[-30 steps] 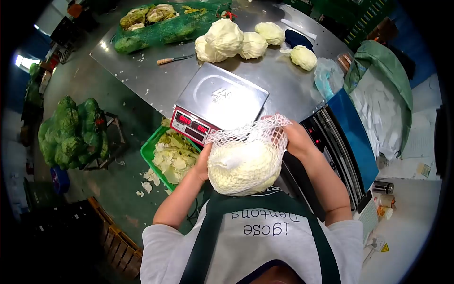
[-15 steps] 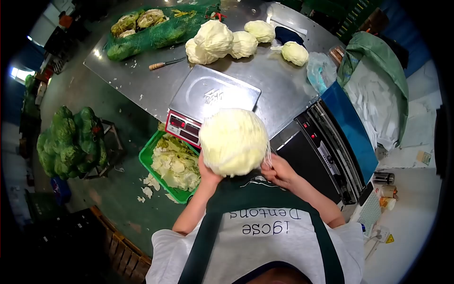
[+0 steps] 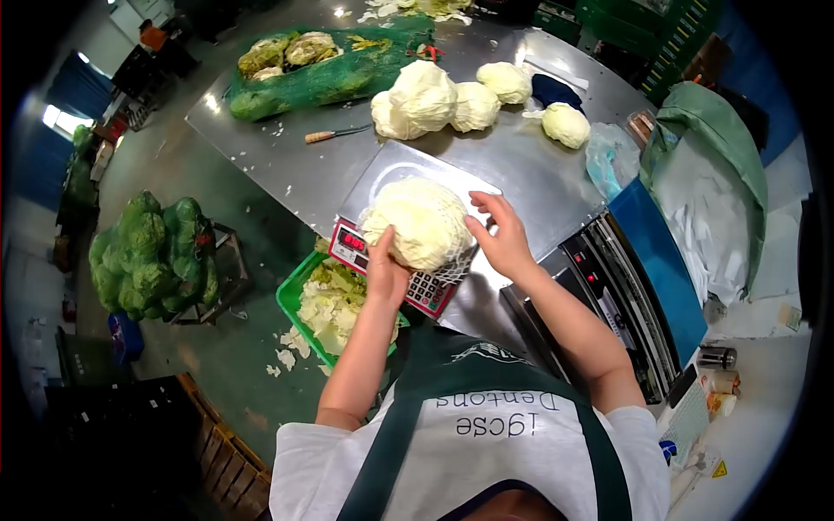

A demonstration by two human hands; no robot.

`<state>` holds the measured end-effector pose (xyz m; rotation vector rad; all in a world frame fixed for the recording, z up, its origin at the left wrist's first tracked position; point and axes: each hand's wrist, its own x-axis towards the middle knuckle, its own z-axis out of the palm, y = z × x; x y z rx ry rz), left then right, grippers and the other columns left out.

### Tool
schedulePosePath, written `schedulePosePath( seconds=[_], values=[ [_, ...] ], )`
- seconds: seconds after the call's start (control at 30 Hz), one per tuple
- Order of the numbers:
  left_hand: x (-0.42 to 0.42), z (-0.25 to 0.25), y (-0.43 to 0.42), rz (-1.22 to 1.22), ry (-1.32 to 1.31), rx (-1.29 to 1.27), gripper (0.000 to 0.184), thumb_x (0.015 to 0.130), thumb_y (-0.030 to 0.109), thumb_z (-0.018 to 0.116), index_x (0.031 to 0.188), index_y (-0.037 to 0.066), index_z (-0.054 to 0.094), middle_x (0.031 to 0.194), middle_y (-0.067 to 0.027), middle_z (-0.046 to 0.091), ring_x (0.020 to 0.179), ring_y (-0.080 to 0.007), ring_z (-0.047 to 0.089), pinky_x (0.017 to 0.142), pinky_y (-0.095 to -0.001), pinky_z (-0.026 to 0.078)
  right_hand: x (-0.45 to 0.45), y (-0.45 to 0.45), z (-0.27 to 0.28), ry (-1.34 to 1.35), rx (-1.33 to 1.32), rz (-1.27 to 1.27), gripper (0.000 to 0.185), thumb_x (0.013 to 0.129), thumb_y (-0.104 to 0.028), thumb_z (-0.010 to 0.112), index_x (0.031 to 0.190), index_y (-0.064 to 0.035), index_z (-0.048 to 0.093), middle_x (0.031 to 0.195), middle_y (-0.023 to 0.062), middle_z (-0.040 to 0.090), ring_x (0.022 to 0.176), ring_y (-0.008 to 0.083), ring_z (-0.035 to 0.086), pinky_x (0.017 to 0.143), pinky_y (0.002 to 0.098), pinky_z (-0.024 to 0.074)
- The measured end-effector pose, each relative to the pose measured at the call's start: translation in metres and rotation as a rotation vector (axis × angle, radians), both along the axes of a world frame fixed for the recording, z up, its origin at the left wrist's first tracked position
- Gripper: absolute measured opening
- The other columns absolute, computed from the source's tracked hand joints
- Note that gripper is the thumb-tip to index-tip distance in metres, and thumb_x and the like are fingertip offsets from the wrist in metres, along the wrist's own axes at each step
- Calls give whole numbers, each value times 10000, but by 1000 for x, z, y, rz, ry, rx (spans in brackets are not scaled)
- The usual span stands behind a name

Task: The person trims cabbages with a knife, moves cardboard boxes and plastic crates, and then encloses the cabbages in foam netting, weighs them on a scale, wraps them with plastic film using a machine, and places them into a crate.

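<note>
A bare strip of bench [image 3: 543, 195] runs between the scale [image 3: 391, 165] and the blue-topped machine [image 3: 665, 269] on the right. The netted cabbage [image 3: 417, 221] obstructs the scale; loose cabbages [image 3: 476, 107] block the far side.

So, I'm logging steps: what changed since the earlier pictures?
The netted cabbage moved forward from the apron onto the scale. The right hand let go of its netting; the left hand stays on the cabbage. The knife and bare cabbages stayed put.
</note>
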<state>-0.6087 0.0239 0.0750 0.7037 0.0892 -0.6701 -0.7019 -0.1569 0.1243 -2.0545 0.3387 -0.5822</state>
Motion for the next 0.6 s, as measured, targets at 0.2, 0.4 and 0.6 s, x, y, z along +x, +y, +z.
schedulePosePath(
  seconds=[0.2,0.4,0.6],
  values=[
    [-21,13,-15,227,-324,260,916,779,20,661,1443,66,32,1358,-167,338,1213,-254,401,1006,-345,364,64,8,-27,61,245,43,162,815,-153,629,899,-16,648,840,90,637,777,176,593,746,275,462],
    [-8,5,-16,352,-580,390,827,794,-28,598,1434,20,77,1397,-174,293,1256,-255,362,1028,-340,338,51,9,3,39,635,120,140,898,-123,551,920,6,601,828,30,624,762,98,559,723,232,448],
    [5,3,-21,425,-757,619,851,768,-11,646,1431,12,112,1417,-188,273,1283,-268,330,1051,-355,301,35,25,2,207,556,381,171,848,-78,597,1006,-13,606,903,43,627,778,125,578,736,241,460]
  ],
)
